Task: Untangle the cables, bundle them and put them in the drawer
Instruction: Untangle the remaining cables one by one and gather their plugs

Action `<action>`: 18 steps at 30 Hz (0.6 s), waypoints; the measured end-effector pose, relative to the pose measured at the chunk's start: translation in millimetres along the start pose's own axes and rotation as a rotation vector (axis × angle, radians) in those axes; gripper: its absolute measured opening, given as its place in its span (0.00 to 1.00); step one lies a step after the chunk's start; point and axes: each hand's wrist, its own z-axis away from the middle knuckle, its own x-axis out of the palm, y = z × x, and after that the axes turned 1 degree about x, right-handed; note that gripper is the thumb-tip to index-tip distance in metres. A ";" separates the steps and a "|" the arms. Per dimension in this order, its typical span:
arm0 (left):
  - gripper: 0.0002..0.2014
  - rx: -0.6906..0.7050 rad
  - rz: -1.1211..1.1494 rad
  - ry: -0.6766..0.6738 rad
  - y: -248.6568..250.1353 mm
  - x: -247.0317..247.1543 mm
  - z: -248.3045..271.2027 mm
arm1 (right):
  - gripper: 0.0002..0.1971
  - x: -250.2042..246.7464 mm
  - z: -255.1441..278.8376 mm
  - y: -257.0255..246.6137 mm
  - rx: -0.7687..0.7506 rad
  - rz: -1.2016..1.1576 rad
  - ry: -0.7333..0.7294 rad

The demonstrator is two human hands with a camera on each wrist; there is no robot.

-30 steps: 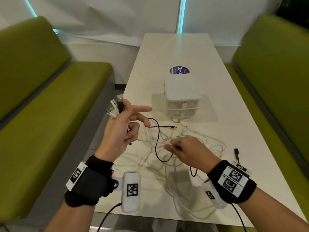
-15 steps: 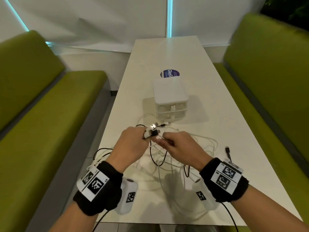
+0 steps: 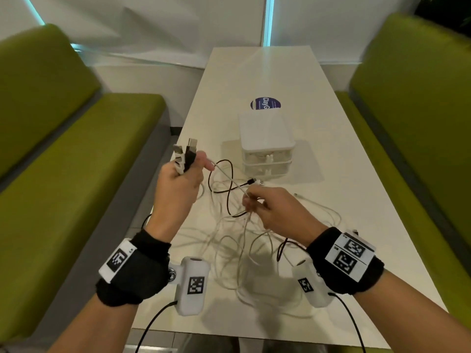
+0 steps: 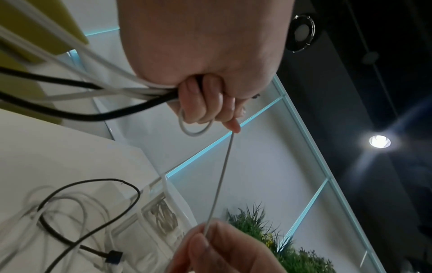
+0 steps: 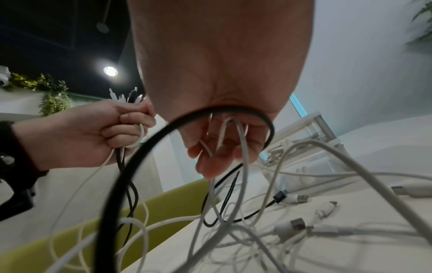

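Moved: left hand (image 3: 178, 184) has lifted and drawn away from the right hand (image 3: 275, 207) since half a second ago, when the 2 met over the tangle; 1 white cable (image 3: 229, 178) now runs taut between them.
Left grip: clenched round a gathered set of plugs (image 3: 184, 154), white and black, which stick up above the fist. Keeping the ends together this way likely lets each cable be traced from a known end.
Right grip: fingers pinch the taut white cable, with other white strands and a black cable (image 5: 163, 138) looping over and through the fingers. Probably it is sliding along the strand to free it from the rest.
Cables: the loose tangle (image 3: 254, 240) lies on the table (image 3: 344, 189) just in front of the drawer box (image 3: 266, 146), on the person's side; several free plugs (image 5: 297, 224) rest near the box's base.
Drawer box: small, white, 2 stacked clear drawers, both closed. Coiled white cable seems to sit inside already; how much I cannot tell.
Behind the box: a round blue sticker (image 3: 266, 104) on the table.
Stage: untangling, by my judgement; nothing bundled yet.
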 end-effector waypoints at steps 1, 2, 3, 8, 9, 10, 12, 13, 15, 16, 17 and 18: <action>0.19 -0.010 0.062 0.003 0.1 -2.9 -0.7 | 0.10 0.0 -0.5 0.2 0.004 0.039 0.005; 0.20 -0.017 0.107 0.008 0.3 -4.6 -1.2 | 0.10 0.2 -1.2 0.3 0.011 0.079 0.002; 0.20 -0.023 0.139 0.017 0.4 -5.4 -1.6 | 0.10 0.7 -1.5 0.4 0.018 0.117 -0.007; 0.20 -0.029 0.255 0.091 -1.9 -9.0 -5.4 | 0.10 0.7 2.0 -1.4 0.027 0.209 -0.050; 0.20 -0.017 0.276 0.115 -2.4 -9.7 -5.4 | 0.10 -0.5 2.8 -1.8 0.030 0.210 -0.048; 0.19 -0.002 0.294 0.141 -3.2 -9.9 -4.9 | 0.11 -1.9 3.5 -2.9 0.028 0.218 -0.036; 0.19 0.025 0.336 0.210 -6.1 -10.4 -2.9 | 0.12 -4.2 5.1 -5.1 0.024 0.276 -0.022; 0.19 0.032 0.358 0.250 -8.3 -11.0 -2.3 | 0.12 -5.3 6.0 -6.0 0.021 0.329 -0.028; 0.19 0.030 0.359 0.311 -14.5 -12.9 -3.1 | 0.12 -5.8 9.0 -4.4 0.011 0.446 -0.048; 0.18 0.019 0.323 0.326 -18.3 -13.5 -4.2 | 0.12 -5.6 11.0 -2.5 0.009 0.476 -0.040; 0.17 0.004 0.267 0.325 -23.3 -14.0 -5.2 | 0.11 -5.3 12.6 -0.2 0.008 0.479 -0.011; 0.15 -0.017 0.202 0.310 -27.8 -14.0 -5.8 | 0.11 -5.2 13.6 1.3 0.007 0.464 0.030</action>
